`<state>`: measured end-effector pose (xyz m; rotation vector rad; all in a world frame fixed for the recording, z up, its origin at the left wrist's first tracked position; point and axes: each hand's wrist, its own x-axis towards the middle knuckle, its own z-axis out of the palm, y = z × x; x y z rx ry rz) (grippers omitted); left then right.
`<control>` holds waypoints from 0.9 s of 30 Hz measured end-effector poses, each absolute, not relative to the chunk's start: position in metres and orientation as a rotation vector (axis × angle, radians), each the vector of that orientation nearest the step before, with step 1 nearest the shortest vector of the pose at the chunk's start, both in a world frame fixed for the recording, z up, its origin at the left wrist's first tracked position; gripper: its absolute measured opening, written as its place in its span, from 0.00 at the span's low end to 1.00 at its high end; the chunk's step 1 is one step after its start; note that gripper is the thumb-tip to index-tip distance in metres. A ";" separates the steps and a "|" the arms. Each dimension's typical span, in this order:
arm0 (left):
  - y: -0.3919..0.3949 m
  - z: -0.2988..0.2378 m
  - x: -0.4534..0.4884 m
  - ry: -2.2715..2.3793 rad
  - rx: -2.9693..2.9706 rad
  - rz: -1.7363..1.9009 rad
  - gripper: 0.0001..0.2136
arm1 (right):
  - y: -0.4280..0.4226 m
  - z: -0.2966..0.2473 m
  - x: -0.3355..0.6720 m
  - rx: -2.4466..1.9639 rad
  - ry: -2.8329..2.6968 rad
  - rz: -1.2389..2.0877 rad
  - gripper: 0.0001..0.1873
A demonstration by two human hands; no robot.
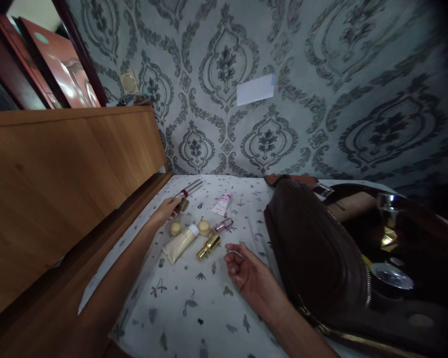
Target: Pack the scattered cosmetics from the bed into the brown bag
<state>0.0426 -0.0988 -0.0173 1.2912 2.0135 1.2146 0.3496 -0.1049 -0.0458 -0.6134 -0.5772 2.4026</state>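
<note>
My left hand [168, 208] reaches forward over a white patterned sheet [194, 308] and its fingers close round the end of a silver and red tube [188, 190]. My right hand [246, 271] rests palm up on the sheet beside a dark brown bag [313, 248], fingers loosely curled, with a thin silvery thing by the fingertips. Between the hands lie a cream tube [179, 243], two small cream jars [204, 227], a gold bottle [208, 246], a small pink bottle [223, 225] and a pink and white tube [223, 204].
A wooden board [67, 179] runs along the left. Patterned wallpaper [283, 74] with a white paper note [256, 89] stands behind. The open bag at right holds glass and shiny items [390, 233]. A red-brown door [59, 64] is at upper left.
</note>
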 end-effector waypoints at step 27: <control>-0.150 0.013 0.187 1.586 1.818 0.901 0.21 | -0.110 -0.048 0.348 -0.425 -0.427 2.328 0.24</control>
